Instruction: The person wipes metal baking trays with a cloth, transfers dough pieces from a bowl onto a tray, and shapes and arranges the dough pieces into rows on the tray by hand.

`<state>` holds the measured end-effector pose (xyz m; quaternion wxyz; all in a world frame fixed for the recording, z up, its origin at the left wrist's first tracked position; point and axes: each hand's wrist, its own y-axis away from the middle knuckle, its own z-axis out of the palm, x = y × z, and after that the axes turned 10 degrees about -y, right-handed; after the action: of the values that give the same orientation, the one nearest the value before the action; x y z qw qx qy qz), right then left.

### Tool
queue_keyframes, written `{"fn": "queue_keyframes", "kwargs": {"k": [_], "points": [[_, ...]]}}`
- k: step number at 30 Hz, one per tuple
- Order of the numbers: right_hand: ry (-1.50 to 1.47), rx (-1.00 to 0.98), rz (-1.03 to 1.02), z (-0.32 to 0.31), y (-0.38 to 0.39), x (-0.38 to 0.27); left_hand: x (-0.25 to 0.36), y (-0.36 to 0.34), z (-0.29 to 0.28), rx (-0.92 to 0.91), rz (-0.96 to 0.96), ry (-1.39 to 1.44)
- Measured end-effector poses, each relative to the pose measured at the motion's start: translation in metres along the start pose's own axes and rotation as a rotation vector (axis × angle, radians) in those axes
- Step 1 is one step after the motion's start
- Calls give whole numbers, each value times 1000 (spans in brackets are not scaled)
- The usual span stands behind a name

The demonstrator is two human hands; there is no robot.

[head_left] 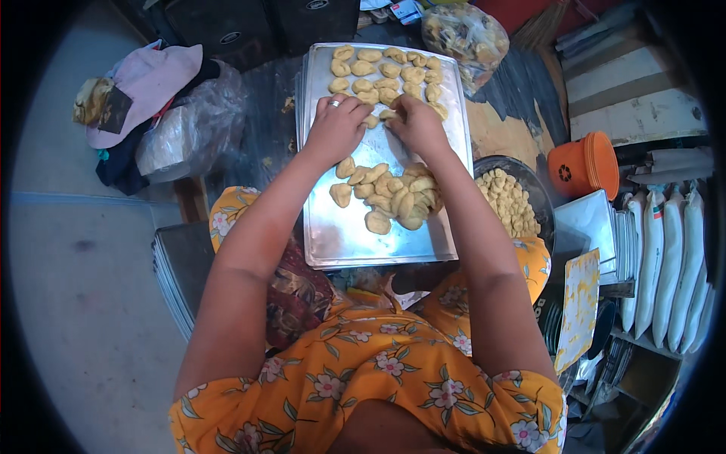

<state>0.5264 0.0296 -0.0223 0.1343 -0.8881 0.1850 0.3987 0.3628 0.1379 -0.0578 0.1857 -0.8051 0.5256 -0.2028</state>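
Observation:
A shiny metal baking tray [321,231] lies in front of me. Flattened, yellowish dough pieces [363,68] sit in rows across its far end. Nearer to me a loose heap of similar dough pieces [401,195] rests on the tray. At the front of the rows, on the left, my left hand [336,127], with a ring on one finger, has its fingers closed at a dough piece [370,121]. Beside it, my right hand [420,125] pinches another dough piece [388,115]. The fingers partly cover both pieces.
A dark round basin [548,227] of small dough lumps stands right of the tray. An orange bucket [582,166] and several white sacks [671,265] are farther right. A filled plastic bag [465,41] lies beyond the tray; a pink hat [147,87] tops a bundle at left.

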Motion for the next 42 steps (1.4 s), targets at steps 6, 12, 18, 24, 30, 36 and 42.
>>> {"fn": "queue_keyframes", "kwargs": {"k": [6,12,18,24,30,36,42], "points": [[0,-162,-16,-6,31,-21,0,-10,-4,-178,65,20],[-237,-477,-64,-15,46,-12,1,-21,-2,-238,69,2],[-93,34,-18,-30,21,31,15,-29,-1,-36,110,110],[-15,48,-89,-36,31,43,28,-47,1,-298,116,-90],[-73,45,-47,-50,35,51,46,-49,12,-263,248,80],[-133,139,123,-70,36,78,56,-58,20,-240,223,-33],[-453,225,139,-86,42,80,61,-58,17,-298,185,-86]]}}
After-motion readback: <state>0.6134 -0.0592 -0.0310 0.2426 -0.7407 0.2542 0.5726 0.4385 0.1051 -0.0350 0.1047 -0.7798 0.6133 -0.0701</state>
